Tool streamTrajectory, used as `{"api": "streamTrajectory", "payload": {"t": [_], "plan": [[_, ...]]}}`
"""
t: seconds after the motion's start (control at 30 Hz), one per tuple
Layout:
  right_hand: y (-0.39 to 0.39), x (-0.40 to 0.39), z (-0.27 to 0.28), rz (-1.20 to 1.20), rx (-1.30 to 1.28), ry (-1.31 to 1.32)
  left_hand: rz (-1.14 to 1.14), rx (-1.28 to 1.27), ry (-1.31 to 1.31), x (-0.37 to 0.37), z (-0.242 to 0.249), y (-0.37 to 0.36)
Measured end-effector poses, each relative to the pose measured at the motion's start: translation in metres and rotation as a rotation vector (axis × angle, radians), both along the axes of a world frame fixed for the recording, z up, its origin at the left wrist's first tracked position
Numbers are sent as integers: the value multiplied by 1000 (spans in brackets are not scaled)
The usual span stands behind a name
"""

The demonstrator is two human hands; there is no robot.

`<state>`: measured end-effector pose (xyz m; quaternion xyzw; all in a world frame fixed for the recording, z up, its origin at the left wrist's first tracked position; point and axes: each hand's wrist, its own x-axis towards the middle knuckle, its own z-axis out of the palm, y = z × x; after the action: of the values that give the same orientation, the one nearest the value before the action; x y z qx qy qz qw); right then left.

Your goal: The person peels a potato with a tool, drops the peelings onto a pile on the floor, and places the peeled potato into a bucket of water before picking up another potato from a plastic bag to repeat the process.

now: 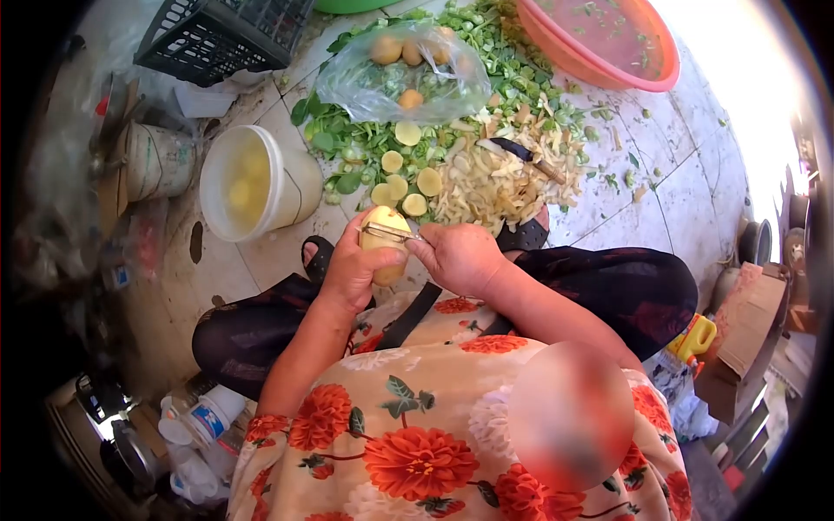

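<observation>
Tiled floor [686, 187] strewn with peelings [495, 187] and greens; left hand [352, 269] grips potato [387, 247], right hand [460, 256] grips peeler [389, 231] on it

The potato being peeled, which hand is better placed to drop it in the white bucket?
Probably the left. The left hand already holds the potato, and the white bucket stands on that side. The right hand holds the peeler.
</observation>
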<state>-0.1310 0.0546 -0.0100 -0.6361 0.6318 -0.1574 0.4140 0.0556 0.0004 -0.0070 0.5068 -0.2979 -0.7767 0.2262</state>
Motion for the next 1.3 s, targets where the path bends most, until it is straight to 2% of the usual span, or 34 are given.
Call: {"api": "streamTrajectory", "payload": {"t": [0.1, 0.2, 0.37, 0.63, 0.7, 0.77, 0.93, 1.0, 1.07, 1.1, 1.2, 1.23, 1.3], "plan": [[-15, -17, -26, -179, 91, 184, -49, -25, 45, -2, 0, 7], [-15, -18, -30, -300, 60, 36, -44, -66, 81, -2, 5, 2], [-1, -4, -8, -201, -18, -143, -21, 3, 81, 1, 2, -3], [0, -1, 3, -174, 26, -98, -29, -67, 156, 5, 3, -1], [0, -3, -14, -180, 25, -72, -35, -59, 151, 3, 6, 2], [0, -5, -55, -273, 125, 7, -165, -178, 320, 1, 11, 4], [-3, -11, -33, -317, 86, -58, -97, -202, 172, 3, 6, 2], [-1, -12, -12, -311, 15, -158, -116, -300, -62, 1, 4, -2], [2, -14, 5, -247, 11, -172, -145, -372, -115, 2, -3, -7], [4, -13, 8, -181, 15, -188, -171, -435, -172, 5, -6, -6], [6, -12, -1, -193, 50, -143, -228, -447, -291, 9, -4, -4], [5, -15, -14, -194, 50, -141, -227, -447, -289, 7, 1, -2], [-1, -20, -38, -164, 194, 91, -212, -379, 18, 3, 11, 1]]}}
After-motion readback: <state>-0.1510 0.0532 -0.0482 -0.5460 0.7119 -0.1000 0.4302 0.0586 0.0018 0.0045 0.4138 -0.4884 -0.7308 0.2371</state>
